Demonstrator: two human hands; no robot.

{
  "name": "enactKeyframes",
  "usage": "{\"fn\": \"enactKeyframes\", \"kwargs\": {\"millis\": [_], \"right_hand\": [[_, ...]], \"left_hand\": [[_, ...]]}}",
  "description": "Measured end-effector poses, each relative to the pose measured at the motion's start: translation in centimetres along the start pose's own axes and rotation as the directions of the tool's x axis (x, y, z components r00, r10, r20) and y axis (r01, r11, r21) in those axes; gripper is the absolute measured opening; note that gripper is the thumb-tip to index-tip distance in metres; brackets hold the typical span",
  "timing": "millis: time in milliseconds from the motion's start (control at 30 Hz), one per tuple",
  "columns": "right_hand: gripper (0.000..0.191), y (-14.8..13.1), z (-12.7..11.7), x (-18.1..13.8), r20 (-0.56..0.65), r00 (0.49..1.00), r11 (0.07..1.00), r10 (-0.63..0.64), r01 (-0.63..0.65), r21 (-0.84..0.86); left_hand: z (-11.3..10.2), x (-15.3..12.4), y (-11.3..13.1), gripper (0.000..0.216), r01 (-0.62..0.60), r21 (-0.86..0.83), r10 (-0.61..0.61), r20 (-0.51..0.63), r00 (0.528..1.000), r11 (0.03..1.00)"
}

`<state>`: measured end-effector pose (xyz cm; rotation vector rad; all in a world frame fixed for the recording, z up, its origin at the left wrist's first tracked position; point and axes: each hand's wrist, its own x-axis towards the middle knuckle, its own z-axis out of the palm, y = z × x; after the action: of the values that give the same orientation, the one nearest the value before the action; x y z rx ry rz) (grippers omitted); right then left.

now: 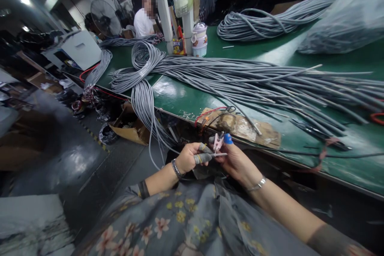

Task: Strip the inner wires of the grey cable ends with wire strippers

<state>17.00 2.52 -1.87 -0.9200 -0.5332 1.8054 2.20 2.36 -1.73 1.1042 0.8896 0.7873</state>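
Observation:
My left hand point(189, 157), with grey finger covers, is closed on a grey cable point(221, 154), whose end points right toward my other hand. In my right hand point(237, 161), with blue tape on the thumb, is a small pale pink clip-like tool point(218, 143), pinched between thumb and fingers. The tool sits just above the cable end; whether its jaws touch the cable I cannot tell. Both hands are in front of the table edge, close together. Behind them, a stained wooden board point(273, 137) lies on the table with a soldering-like lump and thin wires on it.
A large bundle of grey cables point(210, 68) stretches over the green table point(172, 92), with coils hanging off its left edge. A cup point(199, 40) stands by a white post. Farther back are another cable coil point(255, 26), a plastic bag point(345, 16) and a seated person point(143, 23).

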Motion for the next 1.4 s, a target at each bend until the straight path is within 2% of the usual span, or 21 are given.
{"fn": "enactKeyframes", "kwargs": {"millis": [67, 167, 233, 433, 600, 800, 967, 1133, 1400], "right_hand": [[0.059, 0.0, -0.2, -0.2, 0.022, 1.0, 1.0, 0.023, -0.023, -0.004], [0.056, 0.1, -1.0, -0.5, 0.035, 0.999, 0.999, 0.025, -0.024, -0.025], [0.054, 0.2, -1.7, -0.7, 0.033, 0.999, 0.998, 0.017, -0.015, -0.064], [0.06, -0.5, -2.6, -1.0, 0.059, 0.995, 0.978, 0.083, -0.07, -0.196], [0.059, -1.4, -1.3, -0.7, 0.08, 0.997, 0.963, 0.014, 0.008, -0.269], [0.056, -1.1, -1.0, -0.3, -0.004, 0.999, 0.971, -0.047, 0.045, -0.233], [0.051, -1.1, -0.9, -0.1, -0.021, 0.999, 0.979, -0.028, 0.023, -0.203], [0.045, -1.0, -0.8, 0.0, -0.01, 0.996, 0.978, -0.084, 0.08, -0.192], [0.051, -0.9, -0.5, -0.1, -0.021, 0.995, 0.981, -0.102, 0.097, -0.169]], "left_hand": [[-0.2, -0.4, -0.2, 0.062, 0.028, 0.005, -0.028, 0.038, 0.999, 1.0], [-0.5, -1.5, -0.5, 0.062, 0.096, 0.05, -0.103, 0.159, 0.982, 0.994], [-0.6, -2.2, -0.7, 0.06, 0.096, 0.075, -0.108, 0.183, 0.977, 0.993], [-1.1, -2.9, -0.8, 0.058, 0.034, 0.085, -0.041, 0.085, 0.996, 0.996], [-1.3, -2.1, -0.2, 0.059, 0.014, 0.033, -0.015, 0.035, 0.999, 0.999], [-0.7, -0.9, 0.4, 0.056, -0.031, -0.024, 0.031, -0.026, 0.999, 0.999], [-0.1, -0.1, 0.1, 0.059, -0.009, -0.042, 0.009, -0.01, 1.0, 0.999], [0.0, 0.3, -0.3, 0.057, 0.0, -0.039, 0.001, 0.033, 0.999, 0.999], [0.1, 0.1, 0.4, 0.058, 0.012, -0.036, -0.011, 0.031, 0.999, 0.999]]}}
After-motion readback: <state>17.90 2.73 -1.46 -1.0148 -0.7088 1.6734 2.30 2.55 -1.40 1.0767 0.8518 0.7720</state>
